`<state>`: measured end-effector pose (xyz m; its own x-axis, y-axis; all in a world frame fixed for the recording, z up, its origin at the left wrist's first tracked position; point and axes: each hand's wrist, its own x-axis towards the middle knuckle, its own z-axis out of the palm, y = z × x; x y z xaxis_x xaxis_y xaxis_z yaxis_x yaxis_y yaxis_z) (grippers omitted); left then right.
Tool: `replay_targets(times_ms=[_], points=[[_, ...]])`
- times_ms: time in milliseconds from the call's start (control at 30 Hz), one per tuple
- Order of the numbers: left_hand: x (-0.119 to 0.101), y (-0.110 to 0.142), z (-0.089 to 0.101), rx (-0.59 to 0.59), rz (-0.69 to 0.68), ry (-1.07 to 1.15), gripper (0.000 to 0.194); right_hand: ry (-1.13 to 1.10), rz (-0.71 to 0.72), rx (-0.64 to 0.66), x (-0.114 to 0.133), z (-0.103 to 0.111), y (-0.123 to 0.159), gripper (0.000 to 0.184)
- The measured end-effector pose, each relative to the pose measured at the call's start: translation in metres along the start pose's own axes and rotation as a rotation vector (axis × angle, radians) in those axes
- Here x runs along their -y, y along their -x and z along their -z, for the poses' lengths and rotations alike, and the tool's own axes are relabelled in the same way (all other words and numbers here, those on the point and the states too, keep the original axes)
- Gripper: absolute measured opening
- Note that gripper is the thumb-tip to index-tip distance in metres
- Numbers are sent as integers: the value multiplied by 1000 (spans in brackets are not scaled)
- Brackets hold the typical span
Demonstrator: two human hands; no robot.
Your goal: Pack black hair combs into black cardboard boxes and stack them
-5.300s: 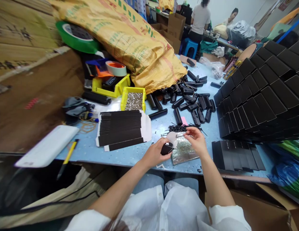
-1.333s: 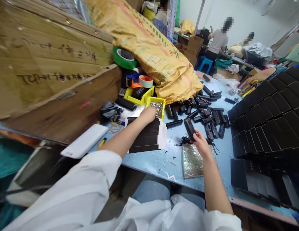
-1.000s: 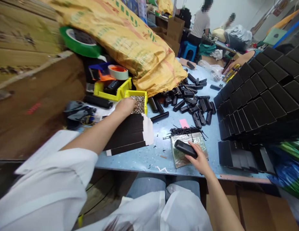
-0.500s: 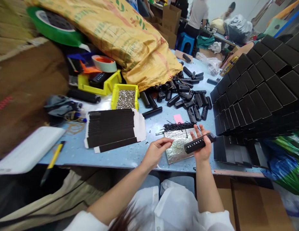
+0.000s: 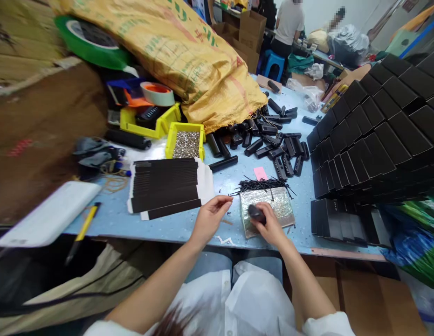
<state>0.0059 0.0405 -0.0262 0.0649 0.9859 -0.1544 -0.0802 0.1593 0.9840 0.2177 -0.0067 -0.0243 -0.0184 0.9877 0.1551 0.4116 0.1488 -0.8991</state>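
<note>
My right hand (image 5: 272, 227) is wrapped round a black oblong device (image 5: 256, 213), now seen nearly end-on. It is over a flat pad wrapped in clear, shiny film (image 5: 284, 210). Left of the pad, my left hand (image 5: 210, 218) has thumb and forefinger pinched together; whatever is between them is too small to make out. Along the pad's far edge lies a heap of thin black sticks (image 5: 260, 185), with a pink slip of paper (image 5: 260, 173) just behind it. Some white scraps (image 5: 225, 241) lie near the table edge between my hands.
Many similar black devices (image 5: 280, 150) are piled ahead, beside a yellow woven sack (image 5: 217, 79). Left are flat black cartons (image 5: 164, 186) and a yellow bin (image 5: 170, 142) of small metal parts. Stacked black boxes (image 5: 374, 126) rise at right. A person (image 5: 288, 21) stands in the background.
My right hand has turned over and moved left and down, so the device went from face-up to end-on above the pad. The left hand has shifted left, still pinched.
</note>
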Motion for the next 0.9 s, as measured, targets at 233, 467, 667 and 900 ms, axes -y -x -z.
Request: replay_targets(times_ms=[233, 467, 667, 900], points=[[-7, 1, -2, 64, -17, 52, 18, 93, -74, -127, 15, 52, 0, 45], [-20, 14, -30, 142, 34, 259, 25, -692, -9, -484, 51, 33, -33, 22], [-20, 25, -43, 172, 59, 311, 32, -1043, -16, -651, 82, -17, -46, 14], [-17, 25, -41, 119, 49, 374, 40, -1112, -109, -697, 74, -19, -46, 17]])
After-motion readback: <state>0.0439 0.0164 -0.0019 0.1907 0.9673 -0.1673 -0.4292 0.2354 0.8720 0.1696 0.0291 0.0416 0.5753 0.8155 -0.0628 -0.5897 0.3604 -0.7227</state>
